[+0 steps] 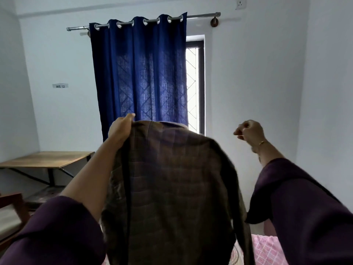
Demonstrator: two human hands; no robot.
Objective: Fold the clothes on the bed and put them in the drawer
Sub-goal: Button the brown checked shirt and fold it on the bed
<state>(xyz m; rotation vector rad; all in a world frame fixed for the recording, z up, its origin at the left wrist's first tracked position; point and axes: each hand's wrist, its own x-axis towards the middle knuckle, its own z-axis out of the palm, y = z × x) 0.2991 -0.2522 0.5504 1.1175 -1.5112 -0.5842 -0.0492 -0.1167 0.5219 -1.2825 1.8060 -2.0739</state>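
Item: brown checked shirt (172, 188), held up in the air in front of the person, hanging down the middle of the view. Its lower edge is cut off by the bottom of the frame; the weave reads as a faint grid, colours dim against the backlight.

Left hand (120, 129): raised, fingers curled over the shirt's upper left corner and gripping it (fingertips mostly hidden behind the cloth). Dark purple sleeve (57, 232) covers the upper arm.

Right hand (249, 132): raised, well apart from the shirt, fingers clenched into a loose fist. A thin pale line shows at the fingertips; too small to tell whether it is a thread or anything held at all. A thin bracelet (262, 143) sits at the wrist.

Bed (267, 249): only a pink patterned corner of cover shows at lower right, the rest hidden behind shirt and arm.

Background: blue curtain (139, 73) on a metal rod (202, 15), covering most of a window (193, 87) whose bright strip shows a lattice grille. Wooden table (45, 159) at left. Small wall label (60, 86) reading "WS 12". Wall socket (240, 4) at upper right.
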